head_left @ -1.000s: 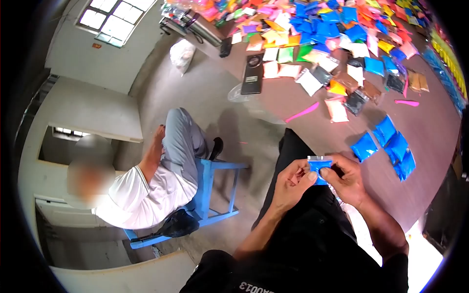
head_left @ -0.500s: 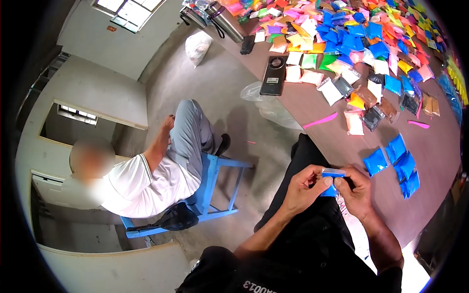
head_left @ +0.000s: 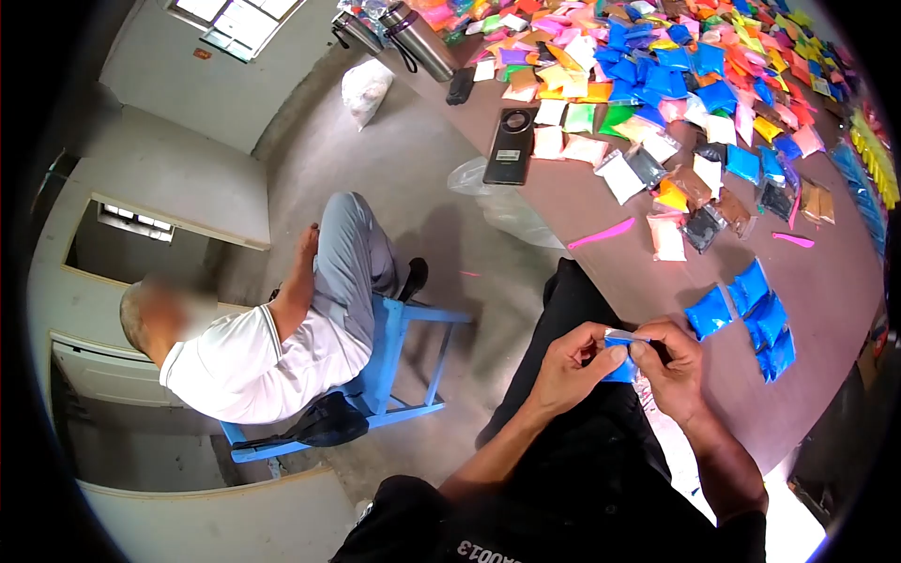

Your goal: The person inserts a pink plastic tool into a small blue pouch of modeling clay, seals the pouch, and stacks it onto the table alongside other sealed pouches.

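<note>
Between my two hands is a small blue packet point(head_left: 618, 372) with a clear top edge, held over my lap beside the table edge. My left hand point(head_left: 574, 368) pinches its left side with thumb and fingers. On the right side, my right hand point(head_left: 671, 368) pinches the same packet, the two thumbs close together near its top. The fingers hide much of the packet. Several similar blue packets point(head_left: 768, 319) lie on the table to the right of my hands.
A large heap of coloured packets point(head_left: 648, 80) covers the table's far part. Nearer are a phone point(head_left: 510, 145), a pink plastic knife point(head_left: 601, 233), another pink tool point(head_left: 793, 240) and steel flasks point(head_left: 418, 42). At left, a person point(head_left: 253, 352) sits on a blue stool point(head_left: 387, 361).
The whole view has shifted slightly, so most things sit a little further left. Both hands keep their pinch on the blue packet, and its clear top edge now looks folded narrower.
</note>
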{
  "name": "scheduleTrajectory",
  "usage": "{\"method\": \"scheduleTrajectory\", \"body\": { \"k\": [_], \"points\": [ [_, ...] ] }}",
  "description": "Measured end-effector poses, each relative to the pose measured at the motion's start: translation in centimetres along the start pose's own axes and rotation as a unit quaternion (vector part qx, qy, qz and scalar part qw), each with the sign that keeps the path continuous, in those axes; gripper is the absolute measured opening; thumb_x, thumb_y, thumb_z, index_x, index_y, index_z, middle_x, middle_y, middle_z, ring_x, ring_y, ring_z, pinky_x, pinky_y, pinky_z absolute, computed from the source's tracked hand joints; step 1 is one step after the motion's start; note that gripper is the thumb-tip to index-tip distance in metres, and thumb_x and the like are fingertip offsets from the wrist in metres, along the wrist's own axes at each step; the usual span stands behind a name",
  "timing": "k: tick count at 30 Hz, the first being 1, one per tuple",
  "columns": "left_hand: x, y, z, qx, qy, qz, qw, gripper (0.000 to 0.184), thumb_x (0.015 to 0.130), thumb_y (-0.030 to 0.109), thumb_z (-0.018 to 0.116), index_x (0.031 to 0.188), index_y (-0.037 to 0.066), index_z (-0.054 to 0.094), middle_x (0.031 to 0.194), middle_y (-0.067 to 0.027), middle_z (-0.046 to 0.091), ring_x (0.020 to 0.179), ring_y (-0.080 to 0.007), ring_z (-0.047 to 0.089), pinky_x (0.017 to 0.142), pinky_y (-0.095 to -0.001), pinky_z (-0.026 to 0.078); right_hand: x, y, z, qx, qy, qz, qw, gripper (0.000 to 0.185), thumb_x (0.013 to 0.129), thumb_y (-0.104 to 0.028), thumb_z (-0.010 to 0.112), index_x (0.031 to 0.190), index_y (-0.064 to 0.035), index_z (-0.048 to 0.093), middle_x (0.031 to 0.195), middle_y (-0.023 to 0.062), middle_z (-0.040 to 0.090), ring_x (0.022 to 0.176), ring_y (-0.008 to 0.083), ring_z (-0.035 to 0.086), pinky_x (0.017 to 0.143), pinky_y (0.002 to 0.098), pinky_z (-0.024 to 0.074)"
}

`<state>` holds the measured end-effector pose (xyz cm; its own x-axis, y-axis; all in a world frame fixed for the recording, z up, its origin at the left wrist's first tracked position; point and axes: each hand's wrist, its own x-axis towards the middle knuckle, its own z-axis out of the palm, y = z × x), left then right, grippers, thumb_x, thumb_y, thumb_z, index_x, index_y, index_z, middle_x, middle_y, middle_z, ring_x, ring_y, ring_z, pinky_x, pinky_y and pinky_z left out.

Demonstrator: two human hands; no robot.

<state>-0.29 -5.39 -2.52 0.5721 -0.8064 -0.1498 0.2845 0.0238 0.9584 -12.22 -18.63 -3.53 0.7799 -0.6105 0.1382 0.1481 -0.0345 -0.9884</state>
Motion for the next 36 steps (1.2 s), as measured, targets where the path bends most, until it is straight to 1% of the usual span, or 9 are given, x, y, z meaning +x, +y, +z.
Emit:
{"method": "scheduleTrajectory", "body": {
  "k": [5,11,12,15,21,24,27,31,36],
  "points": [
    [-0.3,-0.3,-0.2,0.013,-0.029,-0.026,0.999,0.016,0.100,0.014,0.067,0.108,0.000,0.065,0.087,0.0036,0.058,0.082,-0.0034,0.052,0.071,-0.0207,0.043,0.1,-1.1,0.4,0.007,0.002,0.017,1.000,0.012,0.091,0.003,0.070,0.102,-0.0004,0.067,0.097,0.0043,0.063,0.085,0.0093,0.058,0.075,0.0237,0.0475],
    [-0.4,1.5,0.2,0.029,0.006,0.029,0.999,0.015,0.100,0.012,0.066,0.108,-0.001,0.066,0.086,0.0017,0.063,0.076,-0.0033,0.055,0.065,-0.0197,0.043,0.0,-1.0,0.4,0.042,-0.026,0.048,0.998,0.016,0.093,-0.002,0.070,0.108,-0.0018,0.067,0.092,0.0006,0.060,0.079,0.0056,0.053,0.069,0.0215,0.0443],
    [-0.4,2.0,0.0,0.030,-0.001,-0.004,1.000,0.017,0.099,0.013,0.067,0.110,-0.001,0.066,0.088,0.0015,0.064,0.078,-0.0035,0.055,0.067,-0.0197,0.044,0.0,-1.0,0.4,0.044,-0.028,0.058,0.997,0.017,0.093,-0.003,0.070,0.109,-0.0017,0.067,0.091,0.0011,0.059,0.079,0.0064,0.053,0.069,0.0221,0.0447],
    [-0.3,1.3,0.4,0.004,0.015,-0.012,1.000,0.020,0.099,0.014,0.068,0.112,-0.001,0.065,0.090,0.0016,0.064,0.080,-0.0033,0.055,0.070,-0.0196,0.044,0.0,-0.7,0.4,0.023,-0.011,0.008,1.000,0.014,0.093,-0.002,0.070,0.107,-0.0016,0.068,0.092,0.0029,0.062,0.081,0.0079,0.055,0.070,0.0232,0.0459],
    [-0.8,0.3,0.6,0.035,-0.005,0.001,0.999,0.018,0.100,0.020,0.066,0.102,0.002,0.063,0.086,0.0038,0.060,0.075,-0.0017,0.049,0.066,-0.0194,0.039,-0.5,-0.1,0.5,0.025,0.016,0.035,0.999,0.015,0.093,-0.006,0.071,0.107,-0.0011,0.067,0.091,0.0030,0.063,0.082,0.0076,0.057,0.071,0.0242,0.0480],
    [-0.8,0.6,0.4,0.078,0.005,0.008,0.997,0.019,0.101,0.019,0.066,0.102,0.001,0.064,0.086,0.0034,0.060,0.074,-0.0021,0.050,0.066,-0.0196,0.041,-0.6,0.0,0.4,0.030,-0.038,0.050,0.998,0.021,0.099,-0.009,0.066,0.118,-0.0025,0.061,0.092,-0.0013,0.063,0.081,0.0037,0.057,0.070,0.0218,0.0482],
    [-0.7,1.1,0.8,0.116,0.024,0.035,0.992,0.020,0.101,0.019,0.066,0.103,0.000,0.064,0.088,0.0024,0.062,0.074,-0.0030,0.053,0.068,-0.0199,0.044,-0.5,0.1,0.3,0.037,-0.033,0.060,0.997,0.020,0.099,-0.009,0.065,0.118,-0.0024,0.061,0.092,-0.0006,0.063,0.077,0.0037,0.057,0.066,0.0224,0.0490],
    [-1.2,1.3,0.9,0.087,0.014,-0.019,0.996,0.021,0.100,0.020,0.066,0.104,-0.001,0.064,0.089,-0.0009,0.065,0.076,-0.0061,0.059,0.071,-0.0217,0.049,-0.4,0.2,0.4,0.084,-0.011,0.056,0.995,0.018,0.099,-0.009,0.066,0.115,-0.0026,0.062,0.090,0.0001,0.065,0.073,0.0043,0.059,0.063,0.0227,0.0498],
    [-0.8,2.1,0.8,0.106,-0.026,-0.031,0.994,0.019,0.100,0.020,0.067,0.101,0.002,0.065,0.085,-0.0008,0.064,0.073,-0.0068,0.058,0.069,-0.0220,0.049,-0.3,-0.7,0.3,0.076,0.003,0.053,0.996,0.019,0.098,-0.010,0.067,0.115,-0.0015,0.063,0.093,0.0012,0.067,0.078,0.0051,0.060,0.067,0.0230,0.0508]
  ]
}}
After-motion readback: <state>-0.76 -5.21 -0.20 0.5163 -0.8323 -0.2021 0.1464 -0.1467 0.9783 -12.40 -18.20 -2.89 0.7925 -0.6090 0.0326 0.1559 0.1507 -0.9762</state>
